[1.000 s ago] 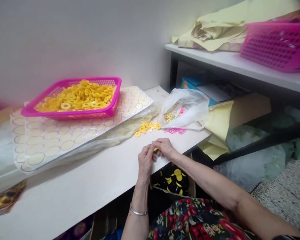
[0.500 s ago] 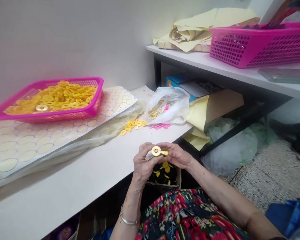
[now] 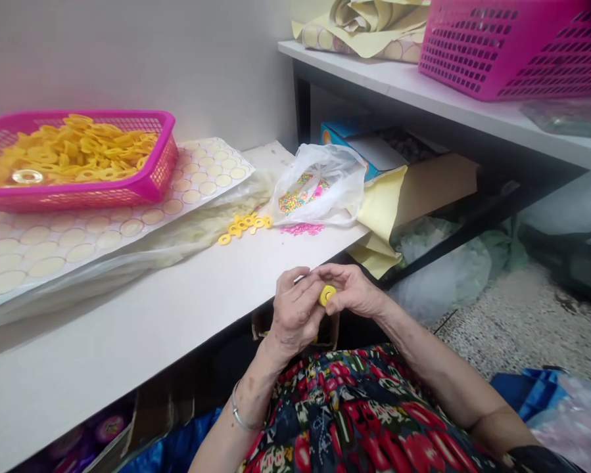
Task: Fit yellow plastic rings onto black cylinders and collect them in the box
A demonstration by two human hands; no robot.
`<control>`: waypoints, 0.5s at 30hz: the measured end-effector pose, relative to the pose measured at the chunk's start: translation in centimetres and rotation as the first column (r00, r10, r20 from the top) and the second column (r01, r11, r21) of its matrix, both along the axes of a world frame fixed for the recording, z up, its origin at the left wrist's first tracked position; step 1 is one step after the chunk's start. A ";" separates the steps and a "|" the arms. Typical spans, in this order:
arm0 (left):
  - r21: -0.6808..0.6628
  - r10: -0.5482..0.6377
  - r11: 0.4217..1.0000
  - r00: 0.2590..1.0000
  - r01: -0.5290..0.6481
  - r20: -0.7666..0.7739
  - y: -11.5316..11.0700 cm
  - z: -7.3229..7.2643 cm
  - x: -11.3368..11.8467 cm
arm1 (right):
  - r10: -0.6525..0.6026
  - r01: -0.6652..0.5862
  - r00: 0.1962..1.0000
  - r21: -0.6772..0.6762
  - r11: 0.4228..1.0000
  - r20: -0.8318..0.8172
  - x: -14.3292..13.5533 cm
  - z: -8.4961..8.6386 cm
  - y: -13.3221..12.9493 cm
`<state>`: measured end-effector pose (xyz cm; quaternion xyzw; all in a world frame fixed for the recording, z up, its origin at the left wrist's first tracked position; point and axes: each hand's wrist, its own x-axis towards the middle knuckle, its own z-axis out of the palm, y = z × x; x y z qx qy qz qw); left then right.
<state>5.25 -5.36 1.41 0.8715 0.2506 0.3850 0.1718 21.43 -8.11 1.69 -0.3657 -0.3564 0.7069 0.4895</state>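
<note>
In front of my lap, my left hand [image 3: 295, 312] and my right hand [image 3: 358, 293] meet with their fingers curled together. Between them shows a yellow round plastic piece [image 3: 327, 295], with my right thumb pressed against its lower edge. My left fingers close on it from the other side and cover part of it. Just past my hands, a short row of yellow ring pieces [image 3: 243, 225] lies on the white table [image 3: 187, 295]. Tiny pink pieces [image 3: 302, 229] are scattered beside a white plastic bag [image 3: 342, 190] of small coloured beads.
A pink basket [image 3: 152, 180] heaped with yellow rings stands left on a sheet printed with circles [image 3: 73, 246]. To the right, a raised shelf [image 3: 364, 82] bears another pink basket [image 3: 460, 52]. Below it sits an open cardboard box [image 3: 438, 190]. Another box, mostly hidden, is under my hands.
The yellow piece has turned, so its pink centre and tab no longer show. My hands have closed further around it. My view has shifted, and the box of yellow-and-black pieces is now mostly covered.
</note>
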 end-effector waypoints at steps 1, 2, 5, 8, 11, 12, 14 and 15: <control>0.002 -0.001 1.000 1.000 0.001 0.000 -0.1 -0.2 0.2 | -0.014 0.014 1.000 0.000 1.000 -0.002 0.0 -0.1 -0.1; 0.000 0.001 1.000 1.000 -0.001 0.004 -0.2 -0.4 0.4 | -0.027 0.027 1.000 0.001 1.000 -0.010 0.0 -0.3 -0.2; -0.069 0.024 0.997 1.000 -0.023 0.015 -0.3 -1.1 0.8 | -0.103 0.103 0.994 -0.006 0.995 -0.029 -0.5 -1.1 -0.5; -0.207 0.011 0.978 1.000 -0.005 0.029 0.0 -1.7 0.7 | -0.212 0.212 0.977 -0.042 0.976 0.002 -1.2 -2.1 -0.6; -0.321 0.042 0.947 0.997 -0.019 0.065 0.2 -2.0 0.3 | -0.165 0.162 0.986 -0.087 0.983 -0.024 -1.4 -2.7 -0.7; -0.340 0.062 0.940 0.995 -0.030 0.082 0.2 -2.0 0.2 | -0.132 0.128 0.990 -0.090 0.988 -0.047 -1.3 -2.8 -0.7; -0.346 0.092 0.937 0.989 -0.046 0.117 0.1 -2.0 0.1 | -0.089 0.083 0.993 -0.078 0.994 -0.076 -1.0 -2.9 -0.6; -0.339 0.094 0.940 0.987 -0.046 0.127 -0.1 -2.0 0.1 | -0.072 0.067 0.994 -0.072 0.995 -0.076 -0.9 -2.8 -0.6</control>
